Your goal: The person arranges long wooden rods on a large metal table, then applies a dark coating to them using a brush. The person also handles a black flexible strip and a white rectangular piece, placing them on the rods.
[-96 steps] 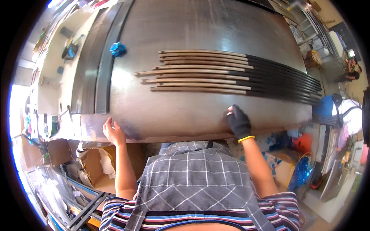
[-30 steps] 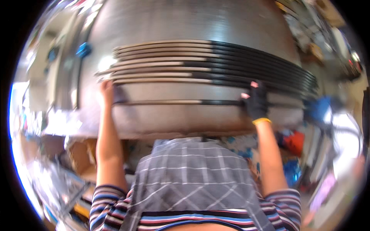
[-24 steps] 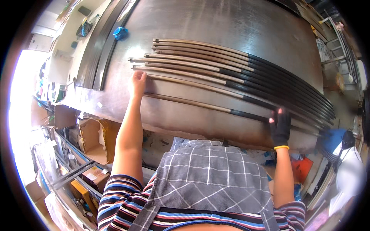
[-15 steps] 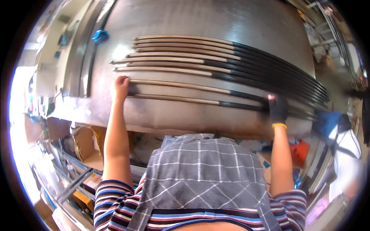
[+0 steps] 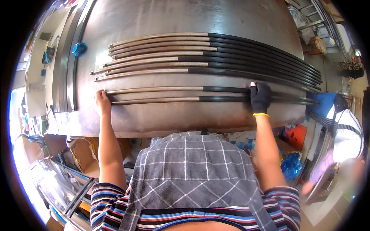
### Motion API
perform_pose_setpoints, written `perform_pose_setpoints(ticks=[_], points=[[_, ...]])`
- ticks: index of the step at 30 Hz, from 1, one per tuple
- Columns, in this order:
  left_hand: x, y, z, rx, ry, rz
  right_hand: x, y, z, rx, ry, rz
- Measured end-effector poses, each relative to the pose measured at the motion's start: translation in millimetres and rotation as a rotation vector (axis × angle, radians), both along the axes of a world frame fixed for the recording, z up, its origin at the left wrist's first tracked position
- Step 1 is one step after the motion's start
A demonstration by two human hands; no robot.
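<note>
Two long half-tan, half-black rods [image 5: 200,94] lay nearest the edge of the steel table [image 5: 185,15], apart from the main row [image 5: 208,54]. The bare left hand [image 5: 102,101] butted their tan ends, fingers flat; the gloved right hand [image 5: 260,97] pressed down on the black halves, likely squaring them.

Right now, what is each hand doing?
Left hand: bare, on the left ends of the two near rods.
Right hand: gloved, pressing flat on them.
</note>
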State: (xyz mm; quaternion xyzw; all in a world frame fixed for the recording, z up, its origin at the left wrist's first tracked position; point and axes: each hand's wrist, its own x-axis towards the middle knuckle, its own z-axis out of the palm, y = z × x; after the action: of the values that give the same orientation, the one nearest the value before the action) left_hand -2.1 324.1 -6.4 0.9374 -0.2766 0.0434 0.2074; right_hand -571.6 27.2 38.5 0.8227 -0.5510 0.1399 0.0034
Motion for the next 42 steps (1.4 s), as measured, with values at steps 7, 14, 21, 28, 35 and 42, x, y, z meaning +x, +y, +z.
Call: perform_pose_setpoints(ticks=[7,14,21,28,35,42], points=[[5.3,21.7,-9.9,-0.044,0.031,0.022,-4.3,5.3,-17.4,-0.074,-0.025,-0.016],[2.6,44.8,-18.7,-0.106,0.087,0.061,-1.4,8.0,-17.2,-0.151,-0.093,0.025],[-10.1,1.1,27.1,-0.058,0.022,-0.016,-3.3,1.6,-11.7,-0.068,-0.187,0.067],[124.4,-1.2,-55.9,-0.23,0.149,-0.001,20.5,2.7,-13.4,0.025,0.089,0.156],[131.8,-10.8,-60.6,-0.299,0.308,0.008,6.5,7.7,6.5,-0.122,-0.01,0.107],[72.2,8.1,-32.6,-0.364,0.377,0.037,11.9,-20.4,13.7,-0.081,0.002,0.024]])
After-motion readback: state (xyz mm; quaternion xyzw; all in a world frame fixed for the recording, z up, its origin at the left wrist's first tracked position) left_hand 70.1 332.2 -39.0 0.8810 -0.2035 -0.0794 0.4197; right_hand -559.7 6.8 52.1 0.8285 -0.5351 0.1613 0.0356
